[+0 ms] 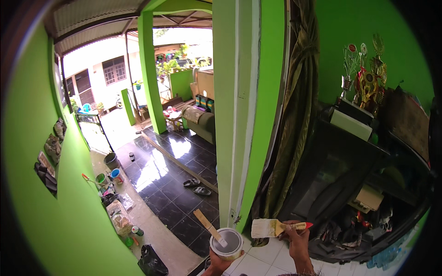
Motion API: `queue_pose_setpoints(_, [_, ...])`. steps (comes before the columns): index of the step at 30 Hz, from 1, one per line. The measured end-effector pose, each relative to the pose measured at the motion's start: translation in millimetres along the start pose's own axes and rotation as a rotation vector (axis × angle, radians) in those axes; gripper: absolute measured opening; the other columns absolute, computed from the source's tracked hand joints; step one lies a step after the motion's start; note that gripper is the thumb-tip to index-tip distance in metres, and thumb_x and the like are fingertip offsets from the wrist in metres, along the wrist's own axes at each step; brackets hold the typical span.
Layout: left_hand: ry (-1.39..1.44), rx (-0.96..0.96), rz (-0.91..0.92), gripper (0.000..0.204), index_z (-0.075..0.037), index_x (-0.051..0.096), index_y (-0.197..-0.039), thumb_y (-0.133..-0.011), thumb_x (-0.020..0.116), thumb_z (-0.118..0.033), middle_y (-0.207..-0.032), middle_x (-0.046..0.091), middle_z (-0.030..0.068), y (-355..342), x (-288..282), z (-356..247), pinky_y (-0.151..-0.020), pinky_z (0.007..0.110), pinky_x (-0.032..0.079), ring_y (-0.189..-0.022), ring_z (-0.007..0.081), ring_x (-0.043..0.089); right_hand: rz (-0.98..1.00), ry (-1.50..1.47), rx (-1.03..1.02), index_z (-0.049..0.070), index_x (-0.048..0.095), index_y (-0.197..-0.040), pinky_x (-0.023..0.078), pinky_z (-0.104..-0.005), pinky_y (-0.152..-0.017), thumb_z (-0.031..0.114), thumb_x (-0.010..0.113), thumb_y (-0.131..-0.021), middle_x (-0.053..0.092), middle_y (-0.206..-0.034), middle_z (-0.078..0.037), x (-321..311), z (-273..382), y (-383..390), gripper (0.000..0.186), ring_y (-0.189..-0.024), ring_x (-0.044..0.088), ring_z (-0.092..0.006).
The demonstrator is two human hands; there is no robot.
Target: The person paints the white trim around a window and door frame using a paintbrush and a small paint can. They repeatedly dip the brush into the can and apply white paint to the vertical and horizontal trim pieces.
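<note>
Going left to right on my feed. Left hand (219, 263) at 6 o'clock, closed around the side of the can (228, 255). I'd want that grip firm and the can level: a tilt could swing the wooden stick (206, 221) or slop the contents. Brush (270, 227) at 5 o'clock: I'd carry it flat, load lightly, wipe both faces on the can's rim. Curtain (298, 96) hem shows just past the bristles; can't judge the gap, so I'd steer clear. Drips there or on the white floor tiles (277, 252) look like the main risk. Right hand (296, 235), also 5 o'clock, gripping the brush handle; control should be decent.

Looks: can is round, open-topped, pale rim, greyish inside; can't read the fill level. Stick leans out toward 11 o'clock, bare tan wood up top, white-coated at the end inside the can. Brush is wide and flat, off-white bristles pointing to 9 o'clock, yellowish band, red tip on the handle toward 3. Brush and can sit near each other, not touching. Can't tell how wet the bristles are.
</note>
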State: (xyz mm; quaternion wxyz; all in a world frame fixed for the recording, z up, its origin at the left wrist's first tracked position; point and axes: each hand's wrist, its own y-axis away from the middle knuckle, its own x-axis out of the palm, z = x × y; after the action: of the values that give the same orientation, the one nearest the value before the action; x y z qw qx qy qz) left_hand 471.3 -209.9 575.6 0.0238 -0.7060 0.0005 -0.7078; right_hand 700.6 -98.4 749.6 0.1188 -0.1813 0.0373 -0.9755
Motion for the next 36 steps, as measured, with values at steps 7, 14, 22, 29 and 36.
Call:
queue_pose_setpoints(7, [-0.209, 0.086, -0.059, 0.080, -0.013, 0.045, -0.150, -0.095, 0.042, -0.071, -0.147, 0.053, 0.0181, 39, 46, 28, -0.106, 0.066, 0.039, -0.139, 0.0435, 0.046, 0.132, -0.094, 0.084, -0.005, 0.064, -0.106, 0.060, -0.0375, -0.060, 0.006, 0.066, -0.097, 0.070, -0.098, -0.016, -3, 4, 2, 0.014, -0.071, 0.071, -0.0230])
queue_pose_setpoints(14, [-0.485, 0.196, -0.269, 0.084, -0.014, 0.041, -0.154, -0.094, 0.043, -0.073, -0.151, 0.049, 0.0147, 62, 73, 46, -0.114, 0.067, 0.031, -0.144, 0.0426, 0.041, 0.230, -0.065, 0.064, -0.007, 0.064, -0.107, 0.060, -0.0359, -0.061, 0.004, 0.068, -0.094, 0.070, -0.091, -0.016, 13, 35, 13, 0.018, -0.070, 0.071, -0.0227])
queue_pose_setpoints(22, [-0.474, 0.257, -0.207, 0.088, -0.010, 0.040, -0.154, -0.093, 0.042, -0.073, -0.153, 0.047, 0.0161, 63, 63, 68, -0.116, 0.064, 0.033, -0.146, 0.0413, 0.040, 0.394, -0.047, 0.041, -0.008, 0.065, -0.109, 0.060, -0.0346, -0.063, 0.003, 0.068, -0.094, 0.071, -0.090, -0.016, 4, 62, 2, 0.019, -0.069, 0.071, -0.0226])
queue_pose_setpoints(29, [-0.425, 0.495, -0.160, 0.096, -0.008, 0.041, -0.153, -0.089, 0.045, -0.079, -0.148, 0.052, 0.0174, 30, 55, 115, -0.110, 0.063, 0.041, -0.138, 0.0385, 0.050, 0.569, -0.061, 0.097, -0.005, 0.064, -0.110, 0.062, -0.0369, -0.064, 0.009, 0.071, -0.091, 0.072, -0.094, -0.016, -22, 90, -43, 0.024, -0.071, 0.072, -0.0241])
queue_pose_setpoints(36, [-0.353, 0.652, 0.005, 0.080, -0.020, 0.044, -0.153, -0.091, 0.051, -0.070, -0.151, 0.053, 0.0076, -33, 73, 159, -0.101, 0.061, 0.049, -0.136, 0.0312, 0.054, 0.810, 0.050, -0.226, -0.003, 0.068, -0.106, 0.055, -0.0285, -0.064, 0.015, 0.072, -0.097, 0.071, -0.085, -0.007, -21, 172, -104, 0.021, -0.068, 0.067, -0.0130])
